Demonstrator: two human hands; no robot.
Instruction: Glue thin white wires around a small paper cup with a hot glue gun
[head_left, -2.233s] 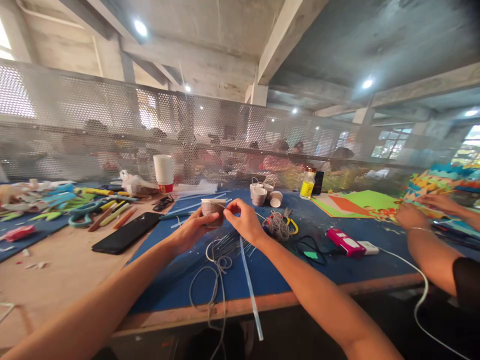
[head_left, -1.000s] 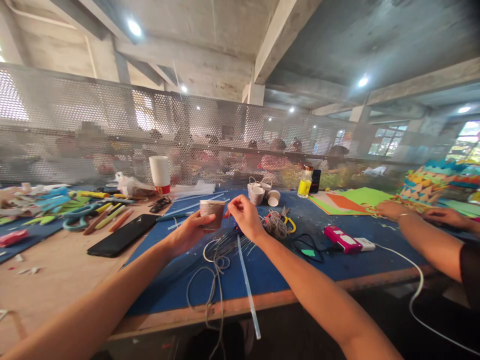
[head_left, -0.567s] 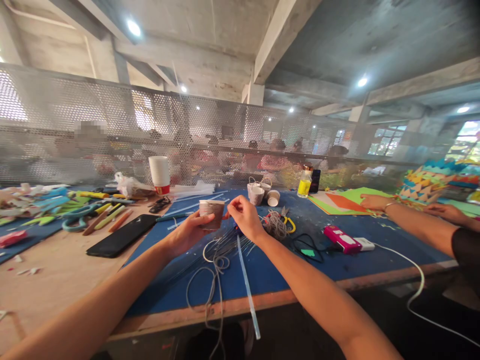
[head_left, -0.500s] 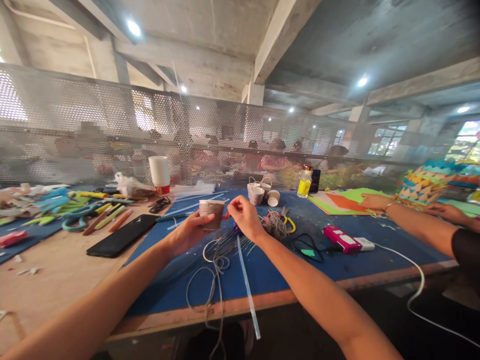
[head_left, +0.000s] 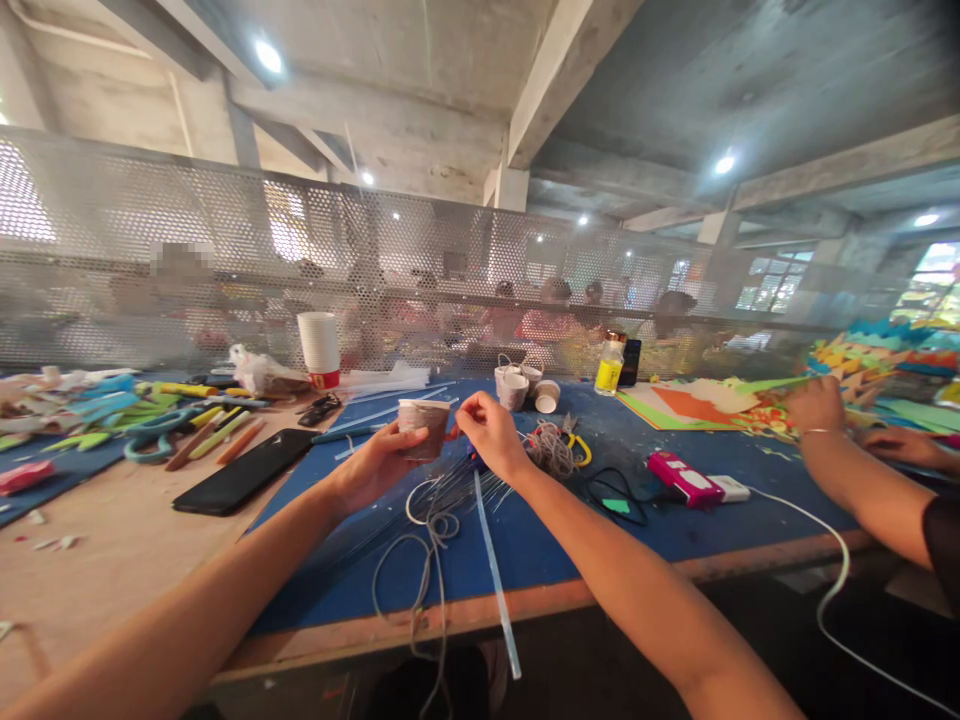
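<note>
A small paper cup [head_left: 427, 428], its side covered in greyish cord, is gripped by my left hand [head_left: 375, 462] above the blue mat. Close to the cup's right side, my right hand [head_left: 489, 436] has thumb and fingers pinched together; what they hold is too small to make out. Grey cord [head_left: 435, 530] loops below the hands and hangs over the table edge. A clear strip [head_left: 495, 575] lies beside it. Behind my right hand are a tangle of grey cord [head_left: 553, 452] and yellow-handled scissors [head_left: 580, 450]. Several similar cups [head_left: 513, 390] stand farther back, one on its side [head_left: 547, 397].
On the left lie a black phone [head_left: 244, 472], clay-coloured sticks and scissors [head_left: 154, 435]. A stack of white cups [head_left: 319, 345] and a yellow-labelled bottle [head_left: 610, 363] stand near the mesh screen. At right, a co-worker's hand [head_left: 817, 408] handles coloured paper; a pink box [head_left: 684, 478] adjoins a white cable.
My hands and the cup have barely moved. The co-worker's hand at right has drawn back to the right, lifting a green sheet of paper.
</note>
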